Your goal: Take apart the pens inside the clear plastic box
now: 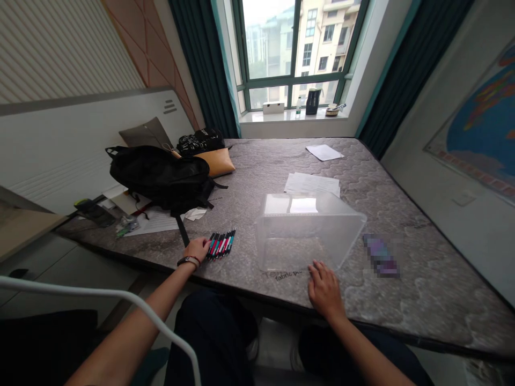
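Several pens (222,244) with black, red, white and teal parts lie side by side in a row on the grey quilted mattress. My left hand (197,249), with bands round its wrist, is at the left end of this row. Its fingers are drawn together on the leftmost pen, which they partly hide. A clear plastic box (289,241) lies on its side to the right of the pens, its open mouth appearing to face me. My right hand (325,287) lies palm down at the box's near edge, fingers outstretched and holding nothing.
A black backpack (161,174) and a tan pouch (217,162) lie at the left. White papers (311,183) are behind the box, and a blurred purple item (380,256) lies right of it. A pale curved tube (132,296) crosses the lower left foreground.
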A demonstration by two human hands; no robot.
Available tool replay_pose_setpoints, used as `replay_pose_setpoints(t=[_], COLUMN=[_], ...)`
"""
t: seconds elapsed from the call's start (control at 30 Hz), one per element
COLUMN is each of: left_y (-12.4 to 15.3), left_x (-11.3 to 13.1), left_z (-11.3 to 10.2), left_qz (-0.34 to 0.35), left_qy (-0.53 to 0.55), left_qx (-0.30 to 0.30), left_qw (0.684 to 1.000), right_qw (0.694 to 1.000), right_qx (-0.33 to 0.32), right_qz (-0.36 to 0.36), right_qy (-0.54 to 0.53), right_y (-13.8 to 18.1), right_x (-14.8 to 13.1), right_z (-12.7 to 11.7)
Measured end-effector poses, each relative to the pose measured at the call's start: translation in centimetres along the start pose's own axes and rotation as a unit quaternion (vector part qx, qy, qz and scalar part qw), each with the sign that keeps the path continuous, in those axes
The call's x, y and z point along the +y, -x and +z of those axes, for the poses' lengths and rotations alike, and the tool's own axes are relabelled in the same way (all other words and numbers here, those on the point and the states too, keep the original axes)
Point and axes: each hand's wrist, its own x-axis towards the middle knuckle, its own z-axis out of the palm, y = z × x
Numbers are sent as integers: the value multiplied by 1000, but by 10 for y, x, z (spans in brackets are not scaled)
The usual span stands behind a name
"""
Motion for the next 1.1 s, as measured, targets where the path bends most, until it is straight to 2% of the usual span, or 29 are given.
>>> replay_pose_setpoints(t=[0.2,0.3,0.43,0.53,0.7,0.87,0.97,1.03,1.1], left_y=[38,47,49,52,57,62,90,129,179], left_x=[31,49,71,83,95,101,107,114,123], left_z=[-3,0,10,16,19,16,17,25,39], left_qz=[70,69,8,-31,-78,-139,-157,-162,-154], left_qy=[25,41,46,59,112,205,282,339,393], left_qx=[-29,-49,-59,-65,-60,-41,-33,-36,-37], left_qw=[997,996,997,996,989,968,946,926,906], right_qw=[1000,1000,997,996,998,996,997,996,991], right_qx=[-4,-7,14,16,-27,-64,-55,-42,-34], right_qz=[-3,12,50,46,49,50,50,65,93], right_qy=[7,-14,-62,-73,-39,-28,-32,-49,-88], right_y=[4,2,5,22,57,67,67,65,63], right_x=[-2,-3,-7,-7,3,11,12,12,10], right_z=[0,-3,-8,-12,-13,-14,-13,-14,-18])
